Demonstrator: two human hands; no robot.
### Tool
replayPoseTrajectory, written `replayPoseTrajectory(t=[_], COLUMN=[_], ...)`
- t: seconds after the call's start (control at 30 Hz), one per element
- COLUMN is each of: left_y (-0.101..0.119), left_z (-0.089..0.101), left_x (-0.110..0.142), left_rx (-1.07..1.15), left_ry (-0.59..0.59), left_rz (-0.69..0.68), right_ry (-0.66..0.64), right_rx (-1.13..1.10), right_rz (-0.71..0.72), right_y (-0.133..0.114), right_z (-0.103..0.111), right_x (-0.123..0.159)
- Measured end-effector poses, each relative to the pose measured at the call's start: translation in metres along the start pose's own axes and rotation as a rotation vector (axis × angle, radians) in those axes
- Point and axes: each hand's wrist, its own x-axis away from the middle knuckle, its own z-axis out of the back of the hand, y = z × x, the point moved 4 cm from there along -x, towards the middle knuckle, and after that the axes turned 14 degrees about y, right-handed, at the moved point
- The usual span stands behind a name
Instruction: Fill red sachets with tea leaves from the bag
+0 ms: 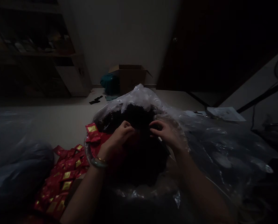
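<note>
There's the left hand (120, 135) at ten o'clock, right hand (167, 132) at two, fingers curled and pinching dark dried leaves (136, 116) in a clear plastic bag (139, 96)!

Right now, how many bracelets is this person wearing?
2, both at the wrist of the left hand: a pale green bangle and a thin gold bangle. The right hand shows none, but the dim light could hide one.

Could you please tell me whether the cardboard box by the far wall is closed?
No, the box stands with its top flaps open.
</note>
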Motion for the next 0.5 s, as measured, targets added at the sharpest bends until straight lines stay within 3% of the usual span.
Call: replayPoseTrajectory(t=[0.1, 0.2, 0.4, 0.5], left_y=[0.01, 0.021, 0.036, 0.036], left_z=[-0.005, -0.01, -0.017, -0.019], left_x=[0.003, 0.007, 0.01, 0.01], left_rx=[-0.002, -0.039, -0.077, -0.084], left_ry=[0.009, 0.025, -0.005, -0.022], left_rz=[-0.072, -0.112, -0.139, -0.171], right_ry=[0.073, 0.067, 0.05, 0.008], right_rx=[-0.204, -0.294, -0.127, -0.104], right_rz=[-0.045, -0.071, 0.024, -0.002], right_y=[-0.013, -0.016, -0.014, -0.014], right_z=[-0.002, -0.012, -0.024, -0.024], right_x=[0.009, 0.015, 0.02, 0.02])
